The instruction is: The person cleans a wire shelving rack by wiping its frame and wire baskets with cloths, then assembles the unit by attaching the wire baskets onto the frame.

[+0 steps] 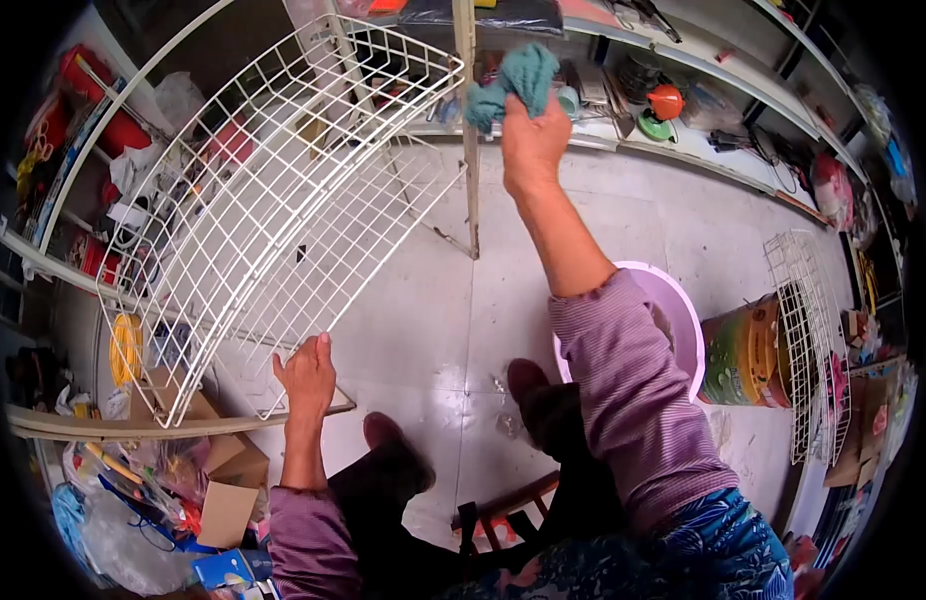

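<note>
A white wire basket rack (245,222) with a square mesh fills the upper left, held in a frame with pale uprights. My left hand (308,378) is closed at the near lower edge of its mesh; some of the fingers are hidden. Farther off, my right hand (539,140) grips a bunched teal cloth (528,72). Part of that cloth lies against the rack's pale upright post (469,150).
A pink basin (691,318) stands on the tiled floor under my right arm, beside a colourful bucket (733,358). A loose wire panel (808,340) leans at the right. Loaded shelves (718,160) line the back. Cardboard (226,514) and plastic bags crowd the lower left.
</note>
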`<state>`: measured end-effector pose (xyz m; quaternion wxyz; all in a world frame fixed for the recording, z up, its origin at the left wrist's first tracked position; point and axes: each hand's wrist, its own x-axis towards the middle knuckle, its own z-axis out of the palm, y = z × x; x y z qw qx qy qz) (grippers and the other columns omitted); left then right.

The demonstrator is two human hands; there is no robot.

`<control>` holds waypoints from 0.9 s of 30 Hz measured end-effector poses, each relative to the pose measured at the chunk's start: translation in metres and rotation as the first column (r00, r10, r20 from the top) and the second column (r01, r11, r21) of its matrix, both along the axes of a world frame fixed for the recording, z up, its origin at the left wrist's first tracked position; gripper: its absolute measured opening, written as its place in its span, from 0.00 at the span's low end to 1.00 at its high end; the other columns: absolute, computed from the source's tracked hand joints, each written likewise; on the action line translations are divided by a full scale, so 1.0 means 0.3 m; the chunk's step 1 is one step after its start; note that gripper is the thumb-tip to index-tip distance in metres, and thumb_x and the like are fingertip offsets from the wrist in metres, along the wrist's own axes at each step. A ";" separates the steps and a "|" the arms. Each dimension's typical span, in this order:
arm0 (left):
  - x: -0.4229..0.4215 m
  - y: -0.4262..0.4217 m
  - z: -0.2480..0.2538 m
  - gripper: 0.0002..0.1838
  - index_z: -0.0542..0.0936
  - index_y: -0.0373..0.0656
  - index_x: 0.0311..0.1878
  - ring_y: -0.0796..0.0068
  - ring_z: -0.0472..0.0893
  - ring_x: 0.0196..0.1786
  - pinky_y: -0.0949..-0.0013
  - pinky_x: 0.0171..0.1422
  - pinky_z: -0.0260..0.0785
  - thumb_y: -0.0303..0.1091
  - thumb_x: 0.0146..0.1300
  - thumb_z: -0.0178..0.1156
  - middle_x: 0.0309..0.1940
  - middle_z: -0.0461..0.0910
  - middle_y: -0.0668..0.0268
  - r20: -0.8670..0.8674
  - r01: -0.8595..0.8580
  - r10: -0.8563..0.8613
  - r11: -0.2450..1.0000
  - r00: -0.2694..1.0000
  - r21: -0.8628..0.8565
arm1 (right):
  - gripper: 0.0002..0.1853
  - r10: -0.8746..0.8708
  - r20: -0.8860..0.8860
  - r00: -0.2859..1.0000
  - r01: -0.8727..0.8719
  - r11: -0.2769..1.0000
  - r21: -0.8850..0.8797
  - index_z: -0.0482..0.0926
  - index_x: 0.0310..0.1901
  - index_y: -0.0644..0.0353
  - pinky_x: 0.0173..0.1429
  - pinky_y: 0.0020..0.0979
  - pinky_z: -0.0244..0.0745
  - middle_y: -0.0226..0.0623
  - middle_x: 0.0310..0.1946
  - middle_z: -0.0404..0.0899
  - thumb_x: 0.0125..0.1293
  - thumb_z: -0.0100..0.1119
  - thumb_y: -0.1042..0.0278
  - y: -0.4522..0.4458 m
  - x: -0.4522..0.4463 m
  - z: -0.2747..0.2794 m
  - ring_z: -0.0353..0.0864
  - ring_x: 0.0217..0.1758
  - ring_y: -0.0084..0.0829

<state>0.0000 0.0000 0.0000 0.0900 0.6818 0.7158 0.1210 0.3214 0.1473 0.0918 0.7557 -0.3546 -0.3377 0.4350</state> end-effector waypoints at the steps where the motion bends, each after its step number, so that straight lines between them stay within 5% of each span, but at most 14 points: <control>1: -0.002 -0.009 0.003 0.24 0.76 0.42 0.32 0.52 0.78 0.38 0.40 0.67 0.39 0.48 0.70 0.36 0.25 0.78 0.54 0.005 -0.012 0.012 0.999 1.000 -0.034 | 0.23 -0.223 0.269 0.937 0.214 0.975 0.064 0.70 0.55 0.57 0.63 0.46 0.60 0.50 0.53 0.71 0.54 0.50 0.77 0.024 -0.013 -0.021 0.66 0.58 0.49; 4: 0.009 0.019 0.001 0.25 0.78 0.43 0.36 0.51 0.78 0.40 0.40 0.67 0.41 0.49 0.70 0.35 0.27 0.79 0.53 -0.026 -0.025 0.024 0.999 0.999 -0.032 | 0.23 -0.777 0.573 0.261 0.514 0.614 0.599 0.71 0.50 0.64 0.56 0.43 0.66 0.49 0.44 0.75 0.47 0.51 0.81 0.138 -0.086 -0.226 0.69 0.48 0.56; 6: 0.005 0.008 -0.001 0.25 0.79 0.45 0.39 0.51 0.79 0.39 0.40 0.66 0.44 0.51 0.70 0.34 0.28 0.80 0.53 -0.072 -0.020 0.018 1.000 0.997 -0.021 | 0.21 -0.377 0.857 0.352 0.483 0.857 0.178 0.75 0.47 0.64 0.54 0.43 0.67 0.48 0.42 0.76 0.47 0.52 0.80 0.060 -0.099 -0.329 0.70 0.48 0.54; 8: 0.006 0.016 -0.010 0.25 0.79 0.45 0.40 0.51 0.79 0.39 0.40 0.65 0.45 0.50 0.70 0.35 0.27 0.80 0.53 -0.061 -0.021 0.021 1.000 0.998 -0.006 | 0.16 -0.063 0.927 0.370 0.356 0.931 -0.078 0.78 0.41 0.65 0.48 0.43 0.71 0.52 0.43 0.75 0.46 0.52 0.80 0.055 -0.038 -0.474 0.73 0.44 0.52; 9: 0.007 0.025 -0.011 0.24 0.79 0.46 0.40 0.51 0.79 0.39 0.40 0.65 0.45 0.50 0.69 0.35 0.27 0.80 0.54 -0.050 -0.025 0.025 1.000 0.998 -0.002 | 0.16 -0.080 0.927 0.367 0.357 0.932 -0.061 0.78 0.41 0.65 0.48 0.43 0.71 0.52 0.43 0.75 0.46 0.52 0.80 0.075 -0.034 -0.470 0.73 0.44 0.52; 11: 0.008 0.015 -0.011 0.24 0.79 0.46 0.39 0.51 0.79 0.38 0.39 0.65 0.46 0.50 0.69 0.36 0.27 0.80 0.54 -0.049 -0.025 0.024 1.000 0.999 -0.018 | 0.10 -0.187 0.581 0.792 0.456 0.814 -0.361 0.77 0.36 0.66 0.37 0.35 0.72 0.41 0.30 0.79 0.50 0.51 0.80 0.103 -0.035 -0.471 0.77 0.34 0.35; 12: 0.010 0.002 -0.006 0.23 0.78 0.44 0.36 0.51 0.79 0.38 0.39 0.65 0.43 0.47 0.69 0.37 0.27 0.79 0.54 -0.034 -0.027 0.026 0.999 0.999 -0.018 | 0.08 -0.213 0.201 0.956 0.285 0.838 -0.466 0.77 0.35 0.66 0.32 0.30 0.71 0.36 0.28 0.77 0.52 0.51 0.79 0.181 -0.015 -0.472 0.75 0.31 0.27; 13: 0.013 0.008 -0.001 0.22 0.77 0.42 0.32 0.52 0.78 0.37 0.38 0.66 0.40 0.45 0.69 0.38 0.26 0.79 0.54 -0.013 -0.025 0.025 1.000 1.000 -0.003 | 0.08 -0.219 0.197 0.956 0.287 0.846 -0.450 0.77 0.35 0.66 0.32 0.30 0.71 0.36 0.28 0.77 0.52 0.51 0.79 0.189 -0.030 -0.380 0.75 0.31 0.27; 18: 0.007 -0.017 0.003 0.21 0.77 0.42 0.31 0.52 0.78 0.36 0.37 0.66 0.40 0.44 0.69 0.39 0.27 0.79 0.56 0.015 -0.032 0.031 0.998 0.999 0.056 | 0.06 -0.044 -0.192 0.980 0.040 0.999 -0.028 0.77 0.34 0.63 0.28 0.26 0.67 0.29 0.25 0.73 0.54 0.53 0.79 0.116 -0.026 0.127 0.72 0.27 0.21; 21: 0.003 -0.018 -0.018 0.21 0.77 0.42 0.30 0.52 0.78 0.36 0.37 0.66 0.39 0.44 0.69 0.39 0.27 0.79 0.56 0.027 -0.032 0.030 0.998 0.999 0.060 | 0.07 -0.059 -0.151 0.987 0.072 0.994 0.081 0.77 0.35 0.63 0.30 0.25 0.67 0.28 0.25 0.73 0.56 0.50 0.81 0.077 0.004 0.338 0.71 0.28 0.20; 23: -0.008 -0.031 -0.017 0.21 0.77 0.42 0.29 0.52 0.78 0.36 0.36 0.65 0.40 0.44 0.68 0.40 0.26 0.79 0.56 0.013 -0.029 0.028 0.997 1.000 0.074 | 0.09 -0.070 -0.080 0.994 0.087 0.971 0.223 0.76 0.38 0.64 0.34 0.29 0.69 0.34 0.28 0.77 0.55 0.50 0.81 0.102 0.008 0.436 0.77 0.29 0.30; 25: -0.010 -0.031 -0.024 0.21 0.76 0.42 0.28 0.53 0.78 0.35 0.36 0.65 0.40 0.43 0.68 0.39 0.26 0.78 0.57 -0.001 -0.027 0.027 0.996 1.000 0.082 | 0.16 -0.460 0.431 0.776 0.215 0.837 0.504 0.75 0.47 0.63 0.46 0.30 0.72 0.38 0.41 0.78 0.56 0.49 0.80 0.148 0.007 0.527 0.78 0.40 0.32; 26: 0.041 0.051 -0.046 0.21 0.76 0.42 0.28 0.53 0.78 0.35 0.36 0.65 0.40 0.43 0.68 0.40 0.26 0.79 0.57 0.052 -0.041 0.033 0.989 0.998 0.145 | 0.25 -0.871 0.393 0.294 0.259 0.469 0.844 0.73 0.53 0.60 0.58 0.36 0.67 0.45 0.52 0.74 0.48 0.48 0.82 0.211 -0.004 0.543 0.73 0.53 0.42; 27: 0.017 0.004 -0.031 0.21 0.76 0.42 0.28 0.53 0.78 0.35 0.36 0.65 0.40 0.43 0.68 0.40 0.26 0.79 0.57 0.031 -0.044 0.041 0.995 0.999 0.095 | 0.32 -0.795 0.503 0.341 0.239 0.590 0.771 0.72 0.55 0.60 0.64 0.38 0.59 0.51 0.58 0.67 0.41 0.47 0.82 0.197 -0.009 0.451 0.64 0.62 0.49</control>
